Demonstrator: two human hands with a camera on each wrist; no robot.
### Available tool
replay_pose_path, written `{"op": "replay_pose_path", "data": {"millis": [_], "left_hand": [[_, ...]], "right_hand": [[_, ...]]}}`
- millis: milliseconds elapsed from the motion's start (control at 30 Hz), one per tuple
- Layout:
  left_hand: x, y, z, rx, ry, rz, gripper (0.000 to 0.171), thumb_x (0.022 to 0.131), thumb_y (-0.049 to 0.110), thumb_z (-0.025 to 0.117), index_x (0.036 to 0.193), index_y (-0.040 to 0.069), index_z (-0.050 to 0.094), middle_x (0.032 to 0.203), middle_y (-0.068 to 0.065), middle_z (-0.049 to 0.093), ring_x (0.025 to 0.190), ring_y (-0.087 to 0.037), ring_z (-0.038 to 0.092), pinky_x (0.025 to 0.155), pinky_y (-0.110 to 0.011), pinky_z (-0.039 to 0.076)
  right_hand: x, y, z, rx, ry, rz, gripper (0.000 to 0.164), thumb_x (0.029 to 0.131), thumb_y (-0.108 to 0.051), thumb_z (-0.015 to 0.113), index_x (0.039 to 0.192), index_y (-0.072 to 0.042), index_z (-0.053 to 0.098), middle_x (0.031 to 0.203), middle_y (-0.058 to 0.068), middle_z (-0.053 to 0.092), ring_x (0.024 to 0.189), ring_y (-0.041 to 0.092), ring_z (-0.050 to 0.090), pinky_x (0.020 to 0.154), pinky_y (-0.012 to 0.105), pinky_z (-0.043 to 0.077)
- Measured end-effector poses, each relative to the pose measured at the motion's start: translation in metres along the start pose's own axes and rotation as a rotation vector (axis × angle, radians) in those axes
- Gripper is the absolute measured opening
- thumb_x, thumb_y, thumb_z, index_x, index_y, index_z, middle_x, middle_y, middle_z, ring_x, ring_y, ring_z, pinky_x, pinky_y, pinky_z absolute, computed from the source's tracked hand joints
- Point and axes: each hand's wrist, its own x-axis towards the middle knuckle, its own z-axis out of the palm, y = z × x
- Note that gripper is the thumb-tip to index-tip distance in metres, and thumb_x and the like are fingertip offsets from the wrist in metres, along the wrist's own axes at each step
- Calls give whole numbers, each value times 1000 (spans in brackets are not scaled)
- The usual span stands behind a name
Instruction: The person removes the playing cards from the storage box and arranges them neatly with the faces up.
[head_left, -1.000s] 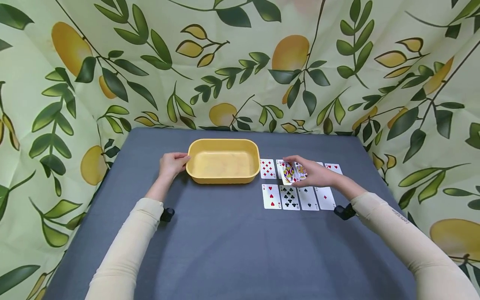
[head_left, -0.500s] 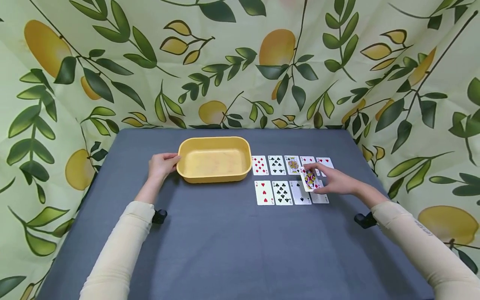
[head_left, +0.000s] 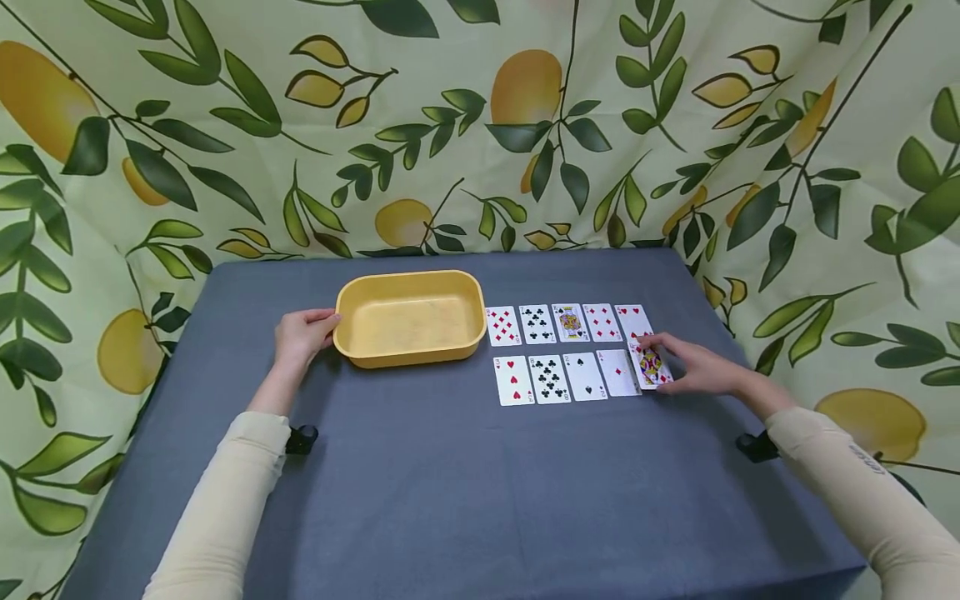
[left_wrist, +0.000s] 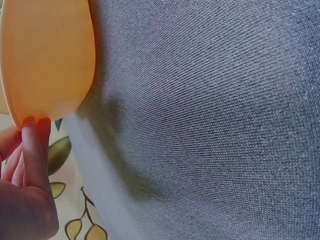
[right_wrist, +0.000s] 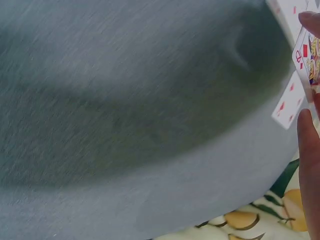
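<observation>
My left hand [head_left: 300,340] pinches the left end of a yellow plastic tub [head_left: 408,357]. In the left wrist view, thumb and fingertips grip the rim of the tub [left_wrist: 50,60]. My right hand [head_left: 701,369] holds a queen of diamonds [head_left: 649,367] at the right end of the lower row of playing cards. That card overlaps the bottom of a hearts card [head_left: 633,320] in the head view. Beside it lies an ace of diamonds [head_left: 617,373]. The right wrist view catches the queen [right_wrist: 302,59] between thumb and fingers at its edge.
Two rows of face-up cards lie right of the tub. The upper row includes a face card [head_left: 571,323] and a clubs card [head_left: 537,324]; the lower starts with a three of hearts [head_left: 513,381]. Grey cloth [head_left: 450,492] covers the table, before a leaf-patterned curtain [head_left: 450,75].
My right hand has carried the queen rightward from over the middle of the rows to the lower row's right end. The left hand keeps its grip on the tub. The head view has shifted.
</observation>
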Motion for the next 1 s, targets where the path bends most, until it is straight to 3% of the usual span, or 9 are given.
{"op": "replay_pose_path", "data": {"millis": [67,167,267,533,800,1000], "left_hand": [[-1,0,-1,-1,4,2,41,97,24,62,131,1,60,127,-19,61,80,0,62,78,-21,56],[-1,-1,-2,1,5,4,41,97,23,62,131,1,60,127,-19,61,82,-2,62,80,-24,56],[-1,-2,-2,6,4,1,40,97,23,62,131,1,61,127,-19,62,83,-3,63,82,-26,56],[-1,-4,-4,29,19,-13,41,96,25,64,130,1,62,127,-18,62,79,-1,62,71,-17,56],[-2,-5,-4,38,33,-32,40,95,26,65,129,3,63,127,-17,62,80,-2,62,68,-14,55],[-1,-3,-2,21,20,-30,40,95,24,65,128,2,63,126,-18,62,77,-1,63,69,-16,56]], "right_hand": [[-2,6,0,-18,-1,7,64,80,-17,82,134,-9,47,145,16,43,134,38,34,105,24,31],[-4,15,1,-32,-9,27,65,80,-14,81,135,-8,46,145,18,42,133,37,34,99,15,29],[-6,21,2,-34,-21,61,67,80,-13,81,137,-9,45,145,18,41,132,35,34,99,20,30],[-6,27,9,-41,-29,43,67,82,-19,80,138,-11,45,141,20,45,128,37,39,97,26,33],[-2,20,9,-16,-75,83,70,82,-18,80,140,-12,41,143,22,40,129,40,36,100,50,34],[-6,22,13,-13,-54,71,68,82,-16,79,139,-10,41,143,22,39,130,41,35,100,56,32]]}}
